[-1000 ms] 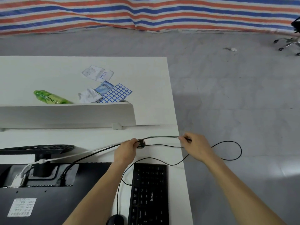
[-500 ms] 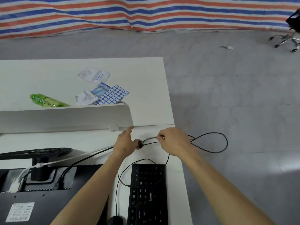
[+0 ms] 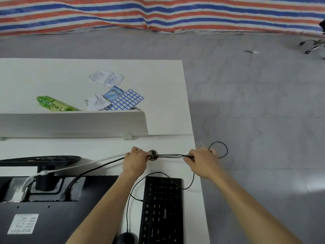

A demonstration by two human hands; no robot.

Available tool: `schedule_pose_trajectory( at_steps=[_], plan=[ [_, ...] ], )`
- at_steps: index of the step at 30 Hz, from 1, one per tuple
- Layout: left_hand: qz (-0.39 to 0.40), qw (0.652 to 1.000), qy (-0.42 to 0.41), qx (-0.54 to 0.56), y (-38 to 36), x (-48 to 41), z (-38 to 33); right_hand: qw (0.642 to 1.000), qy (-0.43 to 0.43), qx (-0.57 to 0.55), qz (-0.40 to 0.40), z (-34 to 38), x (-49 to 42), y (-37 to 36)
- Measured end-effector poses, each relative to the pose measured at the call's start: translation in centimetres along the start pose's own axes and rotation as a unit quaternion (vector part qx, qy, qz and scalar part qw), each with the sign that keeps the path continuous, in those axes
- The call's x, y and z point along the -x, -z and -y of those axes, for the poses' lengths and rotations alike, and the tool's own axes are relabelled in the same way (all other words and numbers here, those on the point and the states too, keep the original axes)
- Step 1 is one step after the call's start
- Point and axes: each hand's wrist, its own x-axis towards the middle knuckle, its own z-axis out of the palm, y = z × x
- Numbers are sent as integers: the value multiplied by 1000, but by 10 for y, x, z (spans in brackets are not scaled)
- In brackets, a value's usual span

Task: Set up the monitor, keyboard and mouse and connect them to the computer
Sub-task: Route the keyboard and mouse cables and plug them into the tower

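On the white desk, near its right edge, the left hand curls its fingers round a bunch of thin black cables. The right hand, at 3 o'clock from the left one, pinches the same cables, which run straight between the two. A small round thing sits right by the left hand. It may be a cable hole, but it is hard to see. The flat black keyboard lies at 6 o'clock from the hands. The black mouse is just left of it. The black monitor lies face down at 8 o'clock.
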Motion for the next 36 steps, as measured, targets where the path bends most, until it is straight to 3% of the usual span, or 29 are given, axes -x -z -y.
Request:
schedule_pose_trajectory(
  at_steps=[3, 5, 8, 13, 17, 23, 25, 27, 31, 34, 36],
  plan=[
    [-30, 998, -41, 33, 4, -1, -30, 1000, 11, -9, -1, -1, 0, 0],
    [-65, 987, -138, 54, 10, 1, -52, 999, 47, -9, 13, 13, -2, 3],
    [-111, 961, -255, -5, 14, 5, -60, 998, 68, -12, 14, 29, -4, 9],
    [-136, 983, -109, -51, 11, 3, 3, 997, 30, 56, -36, 9, -2, 5],
    [-115, 990, -62, -42, 4, 7, 13, 987, -38, 121, -100, 3, -2, -5],
    [-75, 994, 45, -62, -1, 9, 25, 973, -125, 126, -149, -1, 9, -11],
    [-62, 993, 83, -61, 0, 8, 28, 975, -150, 60, -151, -15, 11, -15],
    [-36, 993, 90, -65, 5, 7, 20, 976, -141, -125, -109, -21, 12, -16],
    [1, 999, 49, 10, 14, 3, -11, 922, -84, -364, -100, -5, 16, -14],
    [14, 997, -25, 77, 25, -1, -32, 870, -118, -461, -130, 8, 19, -11],
    [30, 994, -85, 67, 29, 2, -42, 879, -139, -432, -150, 9, 16, -10]
  ],
)
